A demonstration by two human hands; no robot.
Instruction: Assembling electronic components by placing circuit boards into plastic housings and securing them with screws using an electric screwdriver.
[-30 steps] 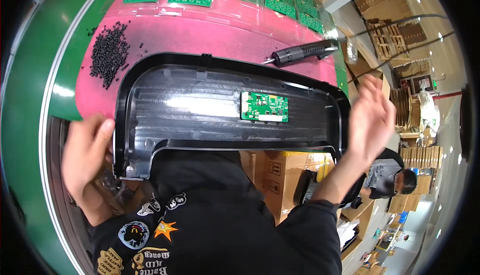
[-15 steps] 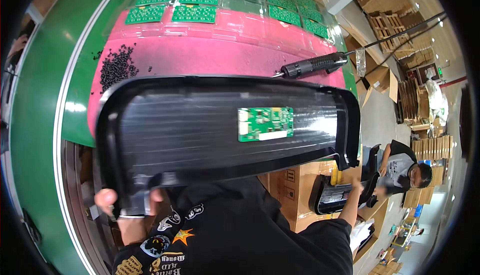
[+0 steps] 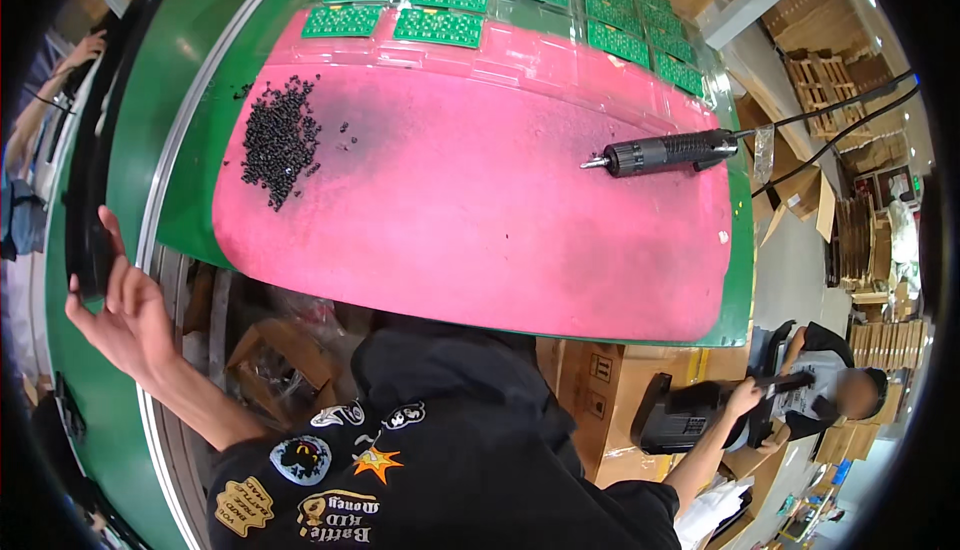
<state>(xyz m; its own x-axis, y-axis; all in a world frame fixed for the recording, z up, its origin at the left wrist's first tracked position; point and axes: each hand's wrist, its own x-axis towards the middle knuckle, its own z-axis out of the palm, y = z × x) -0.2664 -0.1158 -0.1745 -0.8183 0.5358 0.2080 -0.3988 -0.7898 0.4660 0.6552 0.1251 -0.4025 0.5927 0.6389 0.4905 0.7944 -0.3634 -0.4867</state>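
The left hand (image 3: 130,320) pinches a long, curved black plastic shell (image 3: 90,190), shifted since half a second ago from the pink mat (image 3: 450,210) to over the far-left green belt (image 3: 190,30); the right hand (image 3: 743,397) is at a second black shell (image 3: 665,427), grip unclear. The mat bears heaped black screws (image 3: 282,140) and a ribbed, cylindrical electric screwdriver (image 3: 665,155).

Room at pink mat (image 3: 460,210) ctr btwn black-parts pile (image 3: 280,138) & screwdriver (image 3: 665,154); black panel (image 3: 90,180) blocks far L.
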